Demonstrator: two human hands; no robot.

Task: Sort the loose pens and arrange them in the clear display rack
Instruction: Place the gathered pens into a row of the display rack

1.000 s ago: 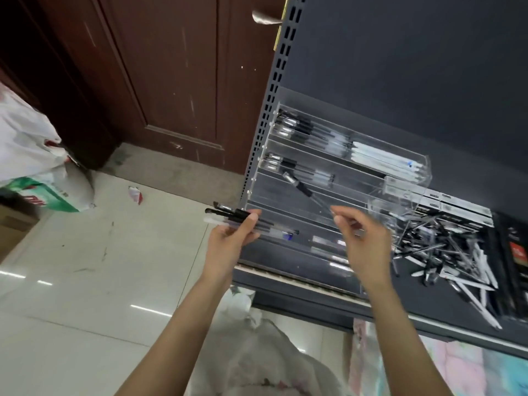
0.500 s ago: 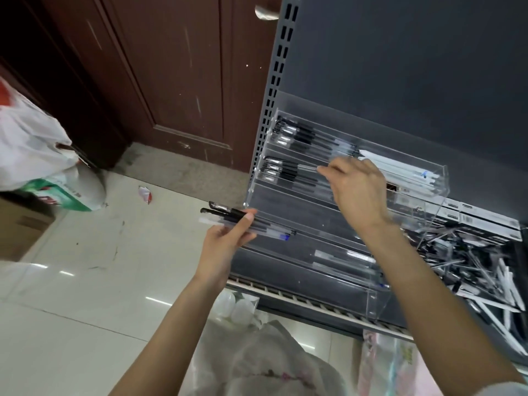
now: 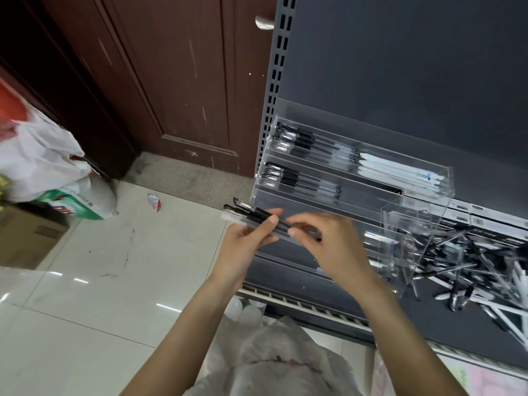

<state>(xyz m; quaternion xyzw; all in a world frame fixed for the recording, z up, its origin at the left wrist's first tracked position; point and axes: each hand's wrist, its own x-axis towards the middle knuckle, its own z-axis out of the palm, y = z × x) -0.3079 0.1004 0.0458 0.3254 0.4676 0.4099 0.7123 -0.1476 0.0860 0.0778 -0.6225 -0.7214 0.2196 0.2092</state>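
Head view — A: What are the hands doing?
B: The left hand [image 3: 245, 238] grips a bundle of pens [image 3: 257, 217]; the right hand [image 3: 328, 244] pinches one of them, at the clear display rack's [image 3: 400, 178] front-left corner.
A: Loose pens?
B: The loose pile [image 3: 474, 261] lies on the shelf [image 3: 357, 287], right of the rack.

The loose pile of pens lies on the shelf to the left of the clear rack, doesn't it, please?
Not quite: the head view shows the loose pile of pens on the shelf to the right of the clear rack, not the left.
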